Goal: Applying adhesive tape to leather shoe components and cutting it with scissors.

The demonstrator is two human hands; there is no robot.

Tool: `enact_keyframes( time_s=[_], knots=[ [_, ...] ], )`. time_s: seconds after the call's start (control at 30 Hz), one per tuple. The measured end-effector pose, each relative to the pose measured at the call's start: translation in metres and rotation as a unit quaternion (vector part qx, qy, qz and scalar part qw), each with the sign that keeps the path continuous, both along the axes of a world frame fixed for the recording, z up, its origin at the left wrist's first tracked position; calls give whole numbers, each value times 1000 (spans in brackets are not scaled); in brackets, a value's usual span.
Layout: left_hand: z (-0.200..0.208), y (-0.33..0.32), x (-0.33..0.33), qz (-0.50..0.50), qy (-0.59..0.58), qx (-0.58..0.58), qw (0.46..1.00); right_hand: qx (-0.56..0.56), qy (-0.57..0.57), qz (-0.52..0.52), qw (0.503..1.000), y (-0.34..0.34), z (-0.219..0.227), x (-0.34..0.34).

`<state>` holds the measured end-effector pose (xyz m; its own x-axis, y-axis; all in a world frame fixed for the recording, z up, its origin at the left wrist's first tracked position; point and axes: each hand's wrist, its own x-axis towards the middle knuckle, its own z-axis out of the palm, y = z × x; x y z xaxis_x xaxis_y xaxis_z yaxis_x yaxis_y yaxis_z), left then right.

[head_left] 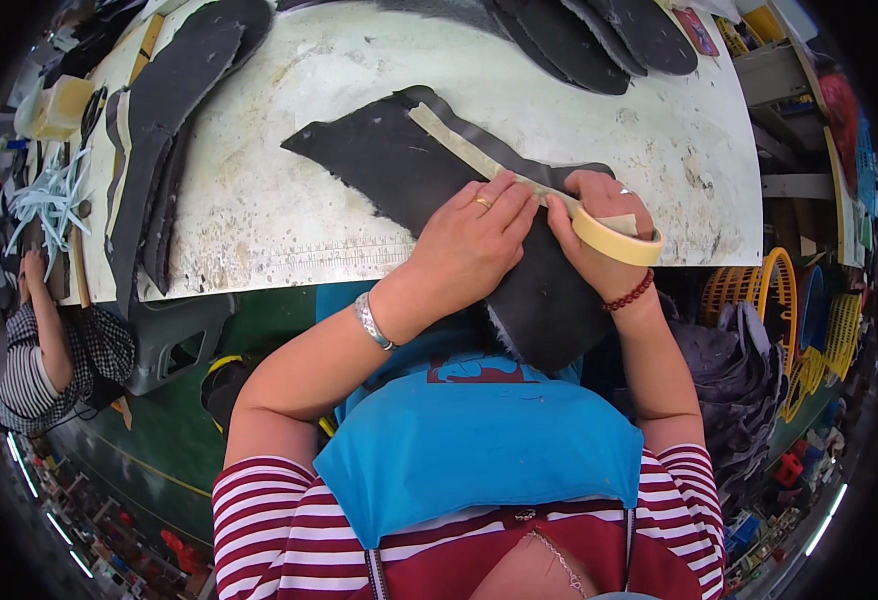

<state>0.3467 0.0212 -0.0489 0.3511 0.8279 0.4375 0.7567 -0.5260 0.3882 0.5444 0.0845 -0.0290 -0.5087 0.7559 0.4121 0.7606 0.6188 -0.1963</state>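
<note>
A black, leather-like piece with fuzzy edges (384, 165) lies on the white table (289, 195), its lower end hanging over the front edge. A pale strip of masking tape (451, 143) runs along its upper side, beside a smooth dark band. My left hand (471, 238) lies over the strip with its fingers extended and flat. In my right hand (584, 225) is a roll of masking tape (614, 245), gripped with the thumb beside my left fingertips. The strip appears to lead to the roll; my fingers partly cover the join.
Similar black pieces lie stacked at the left (164, 110) and far right (569, 45) of the table. Pale blue strips (51, 205) hang by a co-worker (34, 350). A grey stool (174, 345) stands below; yellow baskets (784, 300) and dark pieces (749, 385) are at the right.
</note>
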Motion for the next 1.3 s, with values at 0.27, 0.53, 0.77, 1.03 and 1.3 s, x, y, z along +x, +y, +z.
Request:
enact_keyframes(
  time_s=[0.27, 0.53, 0.77, 1.03, 1.3],
  knots=[
    [-5, -2, 2, 14, 20, 9, 1000, -171, 268, 100, 943, -7, -6, -3],
    [-5, -5, 4, 31, 42, 26, 998, 47, -36, 173, 983, 38, 27, 52],
    [-6, -4, 3, 20, 34, 22, 999, -64, 102, 222, 967, 42, 13, 29],
    [-5, -6, 2, 24, 36, 20, 999, -49, 11, 145, 988, 22, 17, 43],
    [-1, -6, 2, 26, 72, 6, 997, -258, 121, 8, 959, 16, 15, 42]
  ],
)
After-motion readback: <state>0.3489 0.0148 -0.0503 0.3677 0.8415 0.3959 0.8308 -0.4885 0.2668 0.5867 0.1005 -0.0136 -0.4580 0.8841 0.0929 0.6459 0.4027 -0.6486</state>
